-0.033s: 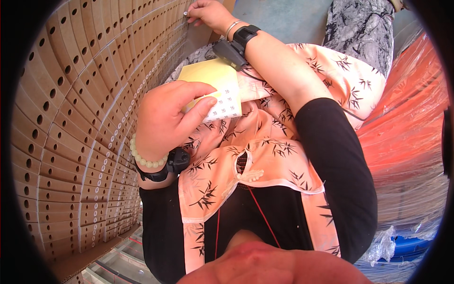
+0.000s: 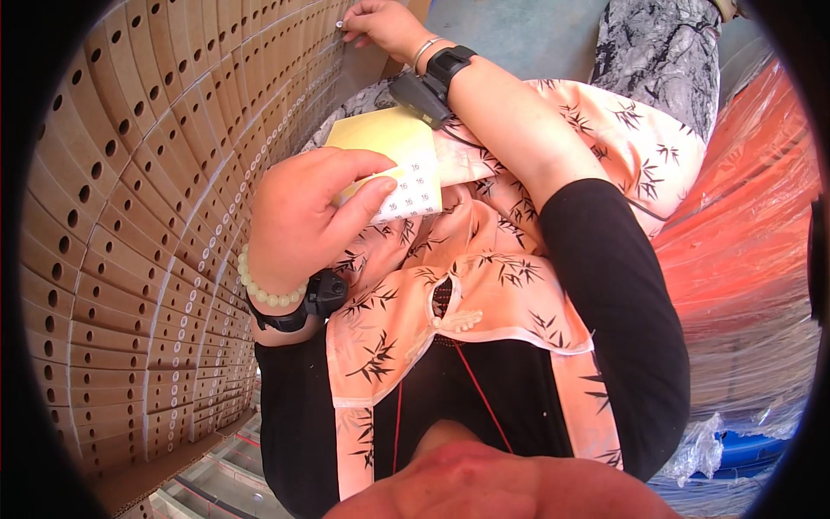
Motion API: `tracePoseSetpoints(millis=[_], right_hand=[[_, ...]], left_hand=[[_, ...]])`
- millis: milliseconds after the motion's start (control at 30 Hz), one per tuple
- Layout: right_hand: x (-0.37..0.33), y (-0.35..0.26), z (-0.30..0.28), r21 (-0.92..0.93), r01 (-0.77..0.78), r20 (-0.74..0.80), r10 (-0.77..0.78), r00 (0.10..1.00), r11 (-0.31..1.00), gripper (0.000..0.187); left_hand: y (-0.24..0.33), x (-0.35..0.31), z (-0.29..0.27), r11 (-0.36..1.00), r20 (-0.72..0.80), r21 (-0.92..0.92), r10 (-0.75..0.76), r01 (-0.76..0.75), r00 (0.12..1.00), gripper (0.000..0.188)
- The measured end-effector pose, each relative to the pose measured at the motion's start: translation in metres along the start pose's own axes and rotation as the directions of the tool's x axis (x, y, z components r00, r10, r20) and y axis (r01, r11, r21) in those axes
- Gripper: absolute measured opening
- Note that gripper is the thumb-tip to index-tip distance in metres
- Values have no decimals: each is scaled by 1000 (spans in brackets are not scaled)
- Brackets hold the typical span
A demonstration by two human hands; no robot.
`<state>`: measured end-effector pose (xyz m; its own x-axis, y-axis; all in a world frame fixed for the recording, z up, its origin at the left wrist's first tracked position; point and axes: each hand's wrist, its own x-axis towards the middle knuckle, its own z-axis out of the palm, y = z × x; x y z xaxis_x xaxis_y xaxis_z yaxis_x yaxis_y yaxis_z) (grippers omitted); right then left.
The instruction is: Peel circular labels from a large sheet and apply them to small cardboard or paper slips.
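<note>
My left hand pinches a sheet of stickers between thumb and forefinger. Rows of small printed round labels cover its white face, and a bare yellow backing part bends up behind. At the far end of the carton rows, my right hand reaches out with its fingers drawn together. A small round white sticker shows at its fingertips, against or very close to a carton side. To my left stand stacked brown cartons with dark round holes; lines of white round stickers run along several of them.
Stretch-wrapped orange-red goods rise on my right, with a blue wrapped item lower down. A black device is strapped by my right wrist. Slatted grey rails lie at the lower left.
</note>
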<state>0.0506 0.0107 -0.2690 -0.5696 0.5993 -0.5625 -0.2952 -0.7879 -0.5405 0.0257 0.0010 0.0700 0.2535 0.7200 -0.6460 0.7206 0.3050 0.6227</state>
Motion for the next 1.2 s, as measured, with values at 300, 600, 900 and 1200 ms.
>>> tracePoseSetpoints(millis=[300, 600, 900, 1200], right_hand=[[-5, -10, 0, -33, -37, 3, 37, 999, 999, 10], [1, -6, 4, -41, -46, -67, 43, 997, 998, 9], [3, -8, 7, -220, 25, -140, -57, 989, 975, 9], [0, -6, 5, -309, 29, -137, -74, 988, 951, 14]], left_hand=[[-1, 0, 0, 1000, 4, -5, -8, 8, 1000, 17], [1, 0, -1, 1000, 19, -13, -11, 11, 1000, 16], [1, 1, 0, 1000, 12, 3, -3, 3, 1000, 17], [0, -1, 1, 1000, 11, 18, 17, -17, 1000, 17]])
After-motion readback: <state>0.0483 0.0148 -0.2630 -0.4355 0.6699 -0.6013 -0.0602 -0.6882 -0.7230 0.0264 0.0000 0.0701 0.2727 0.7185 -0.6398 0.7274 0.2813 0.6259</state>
